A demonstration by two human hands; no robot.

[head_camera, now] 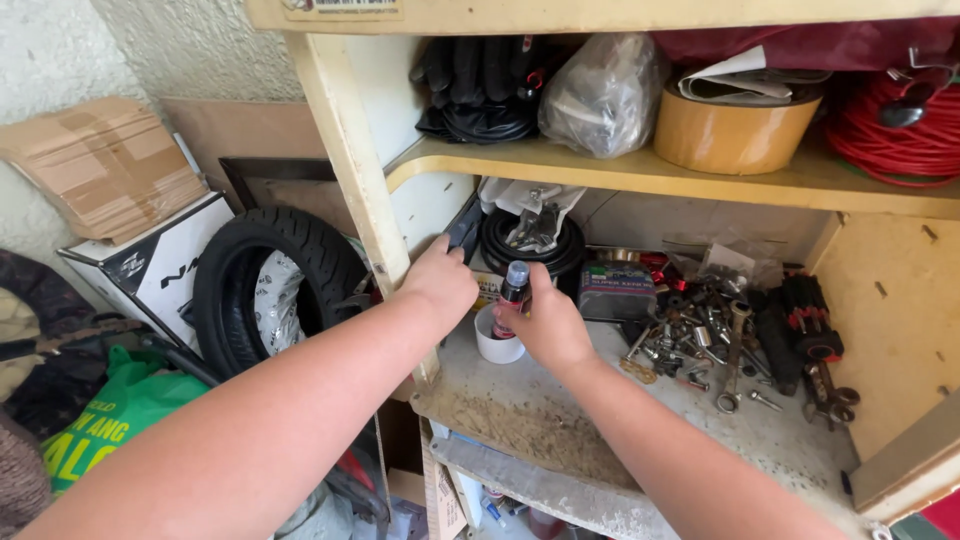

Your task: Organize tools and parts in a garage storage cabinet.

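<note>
Head view: the right hand (550, 325) is clenched around a small dark bottle with a clear cap (513, 290), held upright, long axis vertical, directly above a white plastic cup (497, 345) on the dusty shelf (530, 410). The left hand (440, 280), just left of the bottle, grasps the cream cabinet post (350, 160); loose metal bolts and wrenches (710, 335) lie to the right.
</note>
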